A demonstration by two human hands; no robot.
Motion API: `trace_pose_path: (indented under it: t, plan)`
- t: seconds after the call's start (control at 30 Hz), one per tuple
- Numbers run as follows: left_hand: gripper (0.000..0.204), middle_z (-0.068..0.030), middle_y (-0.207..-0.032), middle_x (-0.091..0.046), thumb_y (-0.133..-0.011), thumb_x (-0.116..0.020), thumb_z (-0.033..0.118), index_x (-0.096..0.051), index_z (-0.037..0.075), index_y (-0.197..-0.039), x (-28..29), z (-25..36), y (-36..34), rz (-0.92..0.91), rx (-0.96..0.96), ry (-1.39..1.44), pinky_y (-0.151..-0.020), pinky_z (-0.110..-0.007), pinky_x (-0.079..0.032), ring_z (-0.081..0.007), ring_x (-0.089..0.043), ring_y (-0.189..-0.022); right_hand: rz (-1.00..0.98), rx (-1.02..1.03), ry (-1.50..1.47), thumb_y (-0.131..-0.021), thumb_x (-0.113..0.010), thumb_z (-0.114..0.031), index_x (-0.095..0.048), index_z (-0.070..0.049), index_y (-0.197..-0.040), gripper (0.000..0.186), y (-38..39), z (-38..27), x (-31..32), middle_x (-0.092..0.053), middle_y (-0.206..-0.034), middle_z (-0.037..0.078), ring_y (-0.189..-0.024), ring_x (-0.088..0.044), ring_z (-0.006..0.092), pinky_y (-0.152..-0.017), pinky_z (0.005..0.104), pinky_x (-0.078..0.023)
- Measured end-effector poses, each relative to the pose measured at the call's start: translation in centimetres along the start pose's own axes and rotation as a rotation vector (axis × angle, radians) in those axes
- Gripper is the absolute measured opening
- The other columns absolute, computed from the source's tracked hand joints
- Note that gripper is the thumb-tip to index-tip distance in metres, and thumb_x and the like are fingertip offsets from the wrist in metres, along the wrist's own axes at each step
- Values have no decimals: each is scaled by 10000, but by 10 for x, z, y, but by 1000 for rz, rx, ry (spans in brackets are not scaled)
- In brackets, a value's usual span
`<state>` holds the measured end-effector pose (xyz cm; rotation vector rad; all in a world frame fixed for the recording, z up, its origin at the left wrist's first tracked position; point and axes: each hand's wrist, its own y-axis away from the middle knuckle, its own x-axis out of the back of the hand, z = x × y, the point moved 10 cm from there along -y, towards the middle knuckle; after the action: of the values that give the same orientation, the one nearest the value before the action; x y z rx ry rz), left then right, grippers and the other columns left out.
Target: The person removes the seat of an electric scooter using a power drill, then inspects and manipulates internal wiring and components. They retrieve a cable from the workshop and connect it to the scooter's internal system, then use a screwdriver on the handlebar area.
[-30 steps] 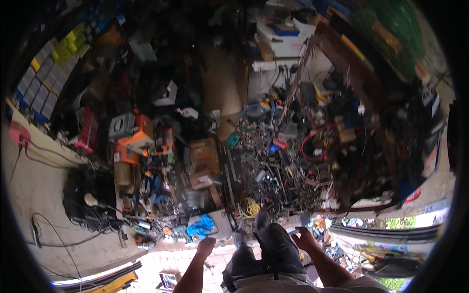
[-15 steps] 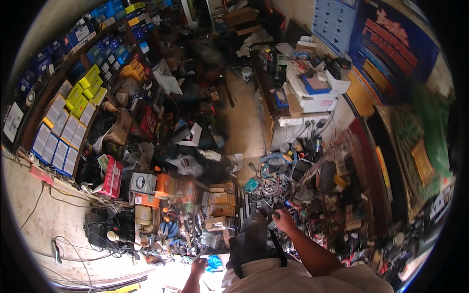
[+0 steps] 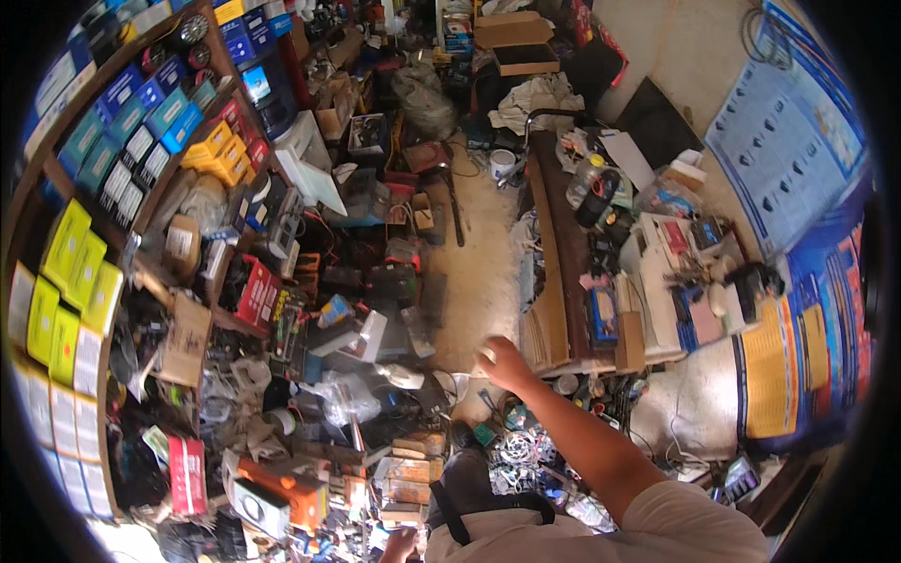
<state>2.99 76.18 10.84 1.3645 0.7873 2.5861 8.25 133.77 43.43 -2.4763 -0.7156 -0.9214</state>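
Observation:
My right hand is stretched forward over the narrow strip of floor, left of the dark counter's near corner. Its fingers are curled, and a small pale spot shows at the fingertips; what it is I cannot make out. Low by my body, my left hand shows only in part at the lower edge. Its fingers look curled in, and their contents are hidden. Nearest to it are the heaped small tools and parts. Below my right hand lies a cluttered pile with a round silver wheel-like part.
Shelves with yellow boxes and blue boxes line the left. A dark counter carrying bottles and papers stands at the right. A white bucket and a long dark bar are on the floor ahead. Clear plastic bags lie left.
The view has shifted forward and right, bringing the counter and bucket closer. My right hand has swung up and forward from beside my body. My left hand has dropped toward the lower edge.

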Motion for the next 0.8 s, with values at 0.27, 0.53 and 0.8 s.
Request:
trace_pose_path:
  t: [0.27,0.53,0.8]
  plan:
    - [232,-94,-860,-649,-918,-556,242,-572,33,-1016,335,52,-214,342,539,1284,-563,-276,-462,-179,-618,-697,4,-357,-15,-785,-649,-240,-633,5,-916,279,42,142,98,-617,-909,214,-911,-586,376,-801,430,-463]
    - [217,-103,-838,-653,-886,-558,214,-581,39,-1012,370,45,-338,281,704,1373,-507,-258,-441,-154,-600,-646,-24,-520,-172,-801,-636,-213,-640,13,-949,270,-129,199,109,-602,-1021,226,-994,-567,373,-845,430,-454]
    - [203,-98,-813,-647,-920,-514,222,-619,58,-974,463,117,-512,71,571,641,-560,-272,-462,-130,-598,-690,-69,-450,-290,-834,-608,-246,-612,35,-994,323,-427,292,65,-594,-999,217,-984,-560,375,-879,420,-440]
